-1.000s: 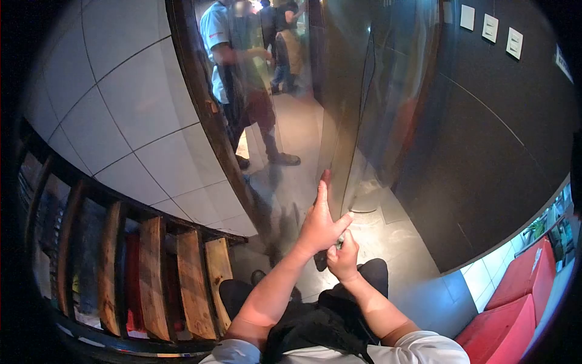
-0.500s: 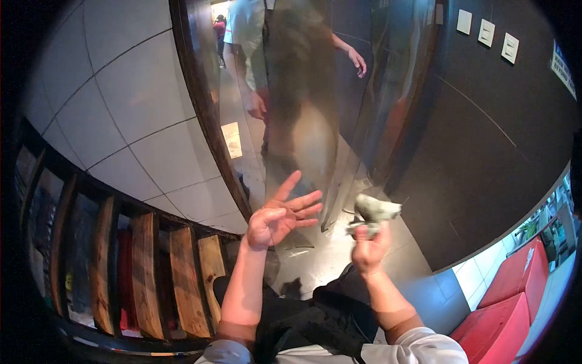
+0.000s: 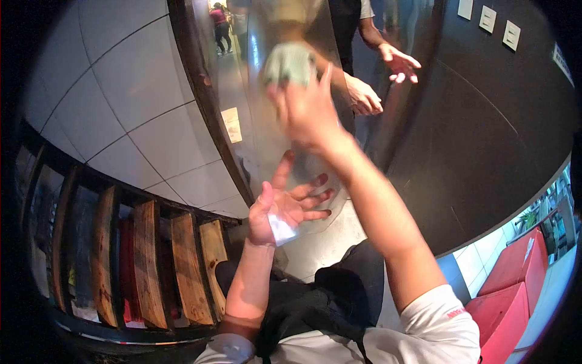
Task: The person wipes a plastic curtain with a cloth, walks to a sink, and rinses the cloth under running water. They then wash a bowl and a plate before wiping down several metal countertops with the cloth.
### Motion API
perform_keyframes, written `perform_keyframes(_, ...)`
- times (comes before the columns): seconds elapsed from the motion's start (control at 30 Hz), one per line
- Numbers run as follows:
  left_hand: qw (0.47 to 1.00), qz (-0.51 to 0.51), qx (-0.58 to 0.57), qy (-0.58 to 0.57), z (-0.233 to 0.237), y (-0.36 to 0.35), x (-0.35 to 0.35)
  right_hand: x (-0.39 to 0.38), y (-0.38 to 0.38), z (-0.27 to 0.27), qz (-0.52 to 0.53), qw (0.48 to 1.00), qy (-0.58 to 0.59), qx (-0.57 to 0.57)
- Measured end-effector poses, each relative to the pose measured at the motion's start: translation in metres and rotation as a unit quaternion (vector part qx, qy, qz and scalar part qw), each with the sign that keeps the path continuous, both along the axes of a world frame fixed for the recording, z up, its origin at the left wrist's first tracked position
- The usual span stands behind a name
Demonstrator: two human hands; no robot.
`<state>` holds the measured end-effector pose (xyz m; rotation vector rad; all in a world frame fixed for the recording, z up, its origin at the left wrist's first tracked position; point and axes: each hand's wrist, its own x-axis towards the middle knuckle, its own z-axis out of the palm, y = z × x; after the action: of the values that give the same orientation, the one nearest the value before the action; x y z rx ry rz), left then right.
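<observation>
Pressing a green cloth (image 3: 288, 62) high against the glass door (image 3: 267, 139), the right hand (image 3: 310, 112) grips it with curled fingers. Lower on the door, the left hand (image 3: 284, 206) spreads flat, fingers splayed, a pale scrap (image 3: 282, 229) against its palm.

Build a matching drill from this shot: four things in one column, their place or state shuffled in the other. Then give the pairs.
1. right hand
2. left hand
3. wooden slats
4. red seats

A. lower left of the view
B. open, fingers spread, below the other hand
C. lower right corner
D. raised high, gripping a pale green cloth

Pairs: 1-D, 2-B, 3-A, 4-C
</observation>
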<state>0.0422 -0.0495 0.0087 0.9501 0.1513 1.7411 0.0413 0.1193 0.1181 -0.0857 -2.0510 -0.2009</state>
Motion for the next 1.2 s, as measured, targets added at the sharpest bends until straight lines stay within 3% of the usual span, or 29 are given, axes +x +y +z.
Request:
perform_keyframes(0.03, 1.000, -0.022, 0.012, -0.014, 0.004, -0.003, 0.003, -0.009, 0.018, 0.018, -0.032, 0.999, 0.028, 0.013)
perform_keyframes(0.1, 0.998, -0.026, 0.037, 0.030, 0.000, -0.007, -0.001, -0.024, 0.051, 0.056, -0.032, 0.968, -0.012, -0.250)
perform_keyframes(0.17, 0.997, -0.020, 0.041, 0.067, -0.008, -0.012, -0.007, -0.023, 0.077, 0.066, 0.159, 0.915, 0.056, -0.365)
perform_keyframes(0.2, 0.996, -0.011, 0.032, 0.082, -0.013, -0.013, -0.012, -0.022, 0.085, 0.065, 0.285, 0.828, 0.064, -0.478)
perform_keyframes(0.23, 0.995, -0.002, 0.023, 0.098, -0.018, -0.013, -0.016, -0.012, 0.086, 0.065, 0.347, 0.760, 0.044, -0.548)
perform_keyframes(0.3, 0.995, -0.016, 0.032, 0.098, -0.018, -0.013, -0.026, -0.007, 0.090, 0.054, 0.358, 0.754, 0.108, -0.539)
perform_keyframes(0.33, 0.994, -0.025, 0.035, 0.098, -0.018, -0.013, -0.029, -0.003, 0.089, 0.046, 0.403, 0.685, 0.104, -0.598)
perform_keyframes(0.37, 0.994, -0.012, 0.025, 0.105, -0.021, -0.014, -0.033, 0.005, 0.087, 0.036, 0.342, 0.698, 0.069, -0.625)
perform_keyframes(0.43, 0.993, 0.012, 0.007, 0.120, -0.027, -0.010, -0.042, 0.012, 0.085, 0.007, 0.314, 0.681, 0.113, -0.652)
perform_keyframes(0.57, 0.990, 0.035, -0.019, 0.134, -0.036, -0.004, -0.063, 0.032, 0.069, -0.061, 0.332, 0.628, 0.150, -0.687)
perform_keyframes(0.7, 0.994, 0.024, -0.019, 0.109, -0.042, 0.008, -0.073, 0.049, 0.049, -0.142, 0.299, 0.633, 0.115, -0.705)
perform_keyframes(0.77, 0.995, 0.023, -0.020, 0.099, -0.042, 0.013, -0.079, 0.058, 0.030, -0.164, 0.265, 0.644, 0.138, -0.704)
perform_keyframes(0.83, 0.995, 0.022, -0.014, 0.096, -0.042, 0.013, -0.086, 0.062, 0.009, -0.174, 0.277, 0.605, 0.144, -0.733)
perform_keyframes(0.97, 0.995, 0.015, -0.012, 0.097, -0.039, 0.004, -0.083, 0.074, -0.003, -0.222, 0.287, 0.597, 0.119, -0.740)
perform_keyframes(1.03, 0.992, 0.046, -0.028, 0.116, -0.036, -0.002, -0.075, 0.089, -0.035, -0.223, 0.216, 0.694, 0.015, -0.687)
perform_keyframes(1.1, 0.975, 0.116, -0.097, 0.165, -0.029, -0.007, -0.064, 0.098, -0.061, -0.277, 0.209, 0.660, -0.039, -0.720)
perform_keyframes(1.17, 0.931, 0.218, -0.169, 0.240, -0.018, -0.013, -0.047, 0.109, -0.099, -0.289, 0.233, 0.588, 0.012, -0.775)
perform_keyframes(1.2, 0.935, 0.236, -0.149, 0.218, -0.016, -0.014, -0.039, 0.116, -0.105, -0.278, 0.260, 0.575, -0.033, -0.775)
